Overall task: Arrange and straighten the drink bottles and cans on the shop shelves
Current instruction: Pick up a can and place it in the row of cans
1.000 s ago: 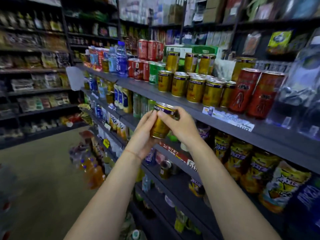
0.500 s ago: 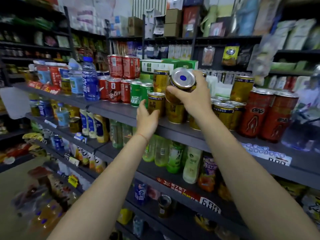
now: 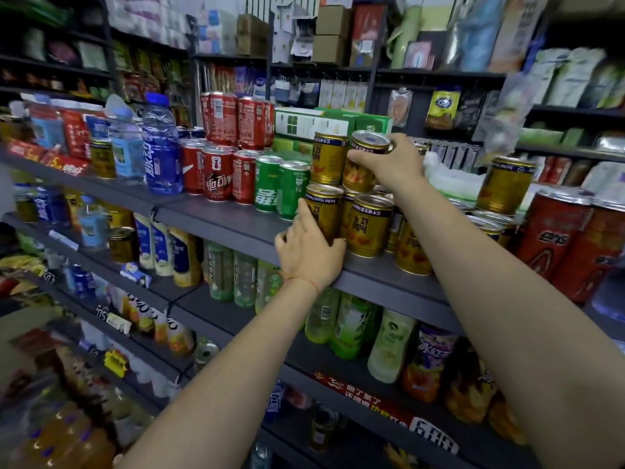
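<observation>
1. The gold can point(image 3: 363, 162) in the right hand point(image 3: 389, 164) stands nearly upright, long axis vertical with a slight lean, its silver lid rim facing up and toward the camera. It sits in the second tier, on top of the gold cans below, just beside another stacked gold can point(image 3: 328, 157) to its left.
2. The right hand reaches up over the front row, fingers and thumb curled round the upper can's side, forearm stretched out from the lower right.
3. The left hand point(image 3: 309, 252) rests at the shelf edge point(image 3: 236, 228), palm low, fingers curled against the front-row gold can point(image 3: 323, 211), which stands upright on the shelf; the thumb lies on its right side near the base.
4. A thin red string circles the left wrist.
5. The cans are smooth metal cylinders with glossy gold print and ribbed silver tops. The shelf is a flat, matte grey board.
6. Left of the gold group stand upright green cans point(image 3: 282, 187), red cans point(image 3: 216, 174) and a clear blue-labelled plastic bottle point(image 3: 160, 150). Taller red cans point(image 3: 554, 238) stand at the right.
</observation>
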Available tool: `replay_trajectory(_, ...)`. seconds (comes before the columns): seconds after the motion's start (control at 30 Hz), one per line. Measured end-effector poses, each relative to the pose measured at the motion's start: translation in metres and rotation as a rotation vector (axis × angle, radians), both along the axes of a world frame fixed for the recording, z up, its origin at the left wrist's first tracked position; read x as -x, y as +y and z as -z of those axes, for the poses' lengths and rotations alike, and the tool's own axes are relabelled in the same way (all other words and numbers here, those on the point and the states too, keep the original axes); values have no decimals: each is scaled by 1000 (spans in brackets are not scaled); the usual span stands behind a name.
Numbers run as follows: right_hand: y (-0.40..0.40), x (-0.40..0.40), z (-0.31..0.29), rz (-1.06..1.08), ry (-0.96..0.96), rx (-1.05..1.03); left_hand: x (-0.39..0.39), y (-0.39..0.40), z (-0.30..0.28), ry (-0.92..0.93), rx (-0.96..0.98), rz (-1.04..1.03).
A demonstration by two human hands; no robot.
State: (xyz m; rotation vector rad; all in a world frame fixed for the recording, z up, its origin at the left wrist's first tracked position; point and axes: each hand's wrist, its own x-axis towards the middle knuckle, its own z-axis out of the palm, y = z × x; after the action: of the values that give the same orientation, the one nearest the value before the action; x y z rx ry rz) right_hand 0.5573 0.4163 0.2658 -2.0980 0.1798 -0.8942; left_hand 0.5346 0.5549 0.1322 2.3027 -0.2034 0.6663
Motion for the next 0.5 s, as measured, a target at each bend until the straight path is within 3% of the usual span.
replay_trajectory(0.5,18,11,-10,139,276,270,4,0,-2,-6,-16,15)
